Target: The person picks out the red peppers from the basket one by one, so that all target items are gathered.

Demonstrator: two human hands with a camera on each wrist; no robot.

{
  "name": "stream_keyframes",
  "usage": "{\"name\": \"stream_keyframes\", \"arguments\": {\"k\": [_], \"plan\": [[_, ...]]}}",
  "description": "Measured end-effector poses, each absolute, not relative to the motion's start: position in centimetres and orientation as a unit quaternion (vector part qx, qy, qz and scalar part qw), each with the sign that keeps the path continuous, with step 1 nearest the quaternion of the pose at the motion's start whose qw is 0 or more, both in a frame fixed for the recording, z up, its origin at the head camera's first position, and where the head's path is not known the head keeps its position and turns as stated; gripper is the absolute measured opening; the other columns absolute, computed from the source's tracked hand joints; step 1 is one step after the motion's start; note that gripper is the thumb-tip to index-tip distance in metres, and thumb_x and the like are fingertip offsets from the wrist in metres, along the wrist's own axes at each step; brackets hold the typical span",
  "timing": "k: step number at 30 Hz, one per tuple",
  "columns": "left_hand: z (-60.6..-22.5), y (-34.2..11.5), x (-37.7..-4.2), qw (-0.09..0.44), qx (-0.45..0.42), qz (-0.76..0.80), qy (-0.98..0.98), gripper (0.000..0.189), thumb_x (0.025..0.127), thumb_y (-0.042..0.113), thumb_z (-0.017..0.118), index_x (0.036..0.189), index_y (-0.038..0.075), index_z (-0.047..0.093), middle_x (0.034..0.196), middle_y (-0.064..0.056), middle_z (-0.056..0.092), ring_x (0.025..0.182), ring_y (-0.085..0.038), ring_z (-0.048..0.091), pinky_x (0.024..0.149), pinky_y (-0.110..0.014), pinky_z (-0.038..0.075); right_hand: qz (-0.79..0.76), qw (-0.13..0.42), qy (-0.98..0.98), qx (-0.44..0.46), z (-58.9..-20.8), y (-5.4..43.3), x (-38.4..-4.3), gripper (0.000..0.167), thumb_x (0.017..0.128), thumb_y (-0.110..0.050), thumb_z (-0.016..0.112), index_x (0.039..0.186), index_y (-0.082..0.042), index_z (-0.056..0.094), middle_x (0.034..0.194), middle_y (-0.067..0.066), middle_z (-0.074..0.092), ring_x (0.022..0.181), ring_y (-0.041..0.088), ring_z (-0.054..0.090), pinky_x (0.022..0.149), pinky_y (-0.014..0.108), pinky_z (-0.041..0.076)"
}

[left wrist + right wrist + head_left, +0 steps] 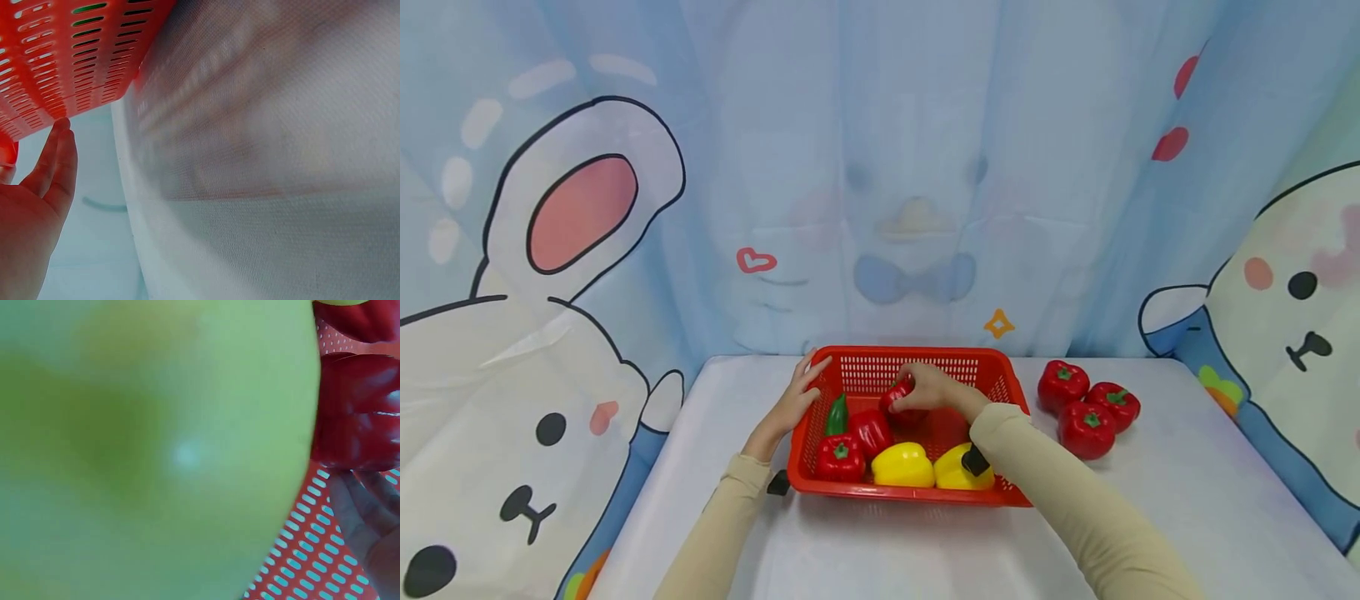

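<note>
A red plastic basket (917, 493) with perforated walls holds red bell peppers, yellow bell peppers and a green vegetable (837, 415). Inside it, my right hand (928, 387) grips a red bell pepper (897, 393); in the right wrist view the fingertips (340, 487) touch this pepper (356, 412). A yellow bell pepper (156, 456) fills most of that view. My left hand (790, 406) rests at the basket's left rim, its fingers (60, 165) fairly straight against the outer wall (62, 69) in the left wrist view; the thumb is mostly hidden.
Several red bell peppers (1086, 429) sit grouped on the white table (1187, 500) right of the basket. Two yellow bell peppers (902, 465) lie along the basket's near side, next to a red one (840, 458). A cartoon-print curtain (917, 167) hangs behind the table.
</note>
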State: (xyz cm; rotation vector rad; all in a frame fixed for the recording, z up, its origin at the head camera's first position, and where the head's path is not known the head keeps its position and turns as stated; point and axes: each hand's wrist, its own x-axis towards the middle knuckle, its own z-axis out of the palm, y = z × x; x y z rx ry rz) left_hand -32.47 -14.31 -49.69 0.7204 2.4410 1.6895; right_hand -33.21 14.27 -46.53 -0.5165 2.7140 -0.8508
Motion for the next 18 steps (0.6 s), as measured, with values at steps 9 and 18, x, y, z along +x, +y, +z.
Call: {"name": "stream_keyframes", "arguments": {"k": [9,18], "plan": [[-46.6,-14.0,-30.3,0.08,0.244,0.55,0.795,0.059,0.092,-0.007,0.036,0.15,-0.01,0.026,0.16,-0.027,-0.007,0.145,-0.044,0.005,0.106,-0.051,0.034,-0.296,0.092,0.932,-0.188,-45.5,15.2,-32.5,0.052,0.077,-0.031,0.082,0.117,-0.007,0.059,0.108,0.007,0.062,0.094,0.022,0.056,0.079,0.034,0.054],[-46.4,-14.1,-30.2,0.076,0.248,0.551,0.793,0.059,0.092,-0.007,0.036,0.15,-0.01,0.026,0.16,-0.027,-0.007,0.145,-0.045,0.005,0.106,-0.055,0.035,-0.287,0.059,0.934,-0.204,-44.0,16.3,-31.3,0.05,0.076,-0.034,0.083,0.113,-0.01,0.06,0.112,0.008,0.064,0.098,0.023,0.057,0.084,0.038,0.054]]}}
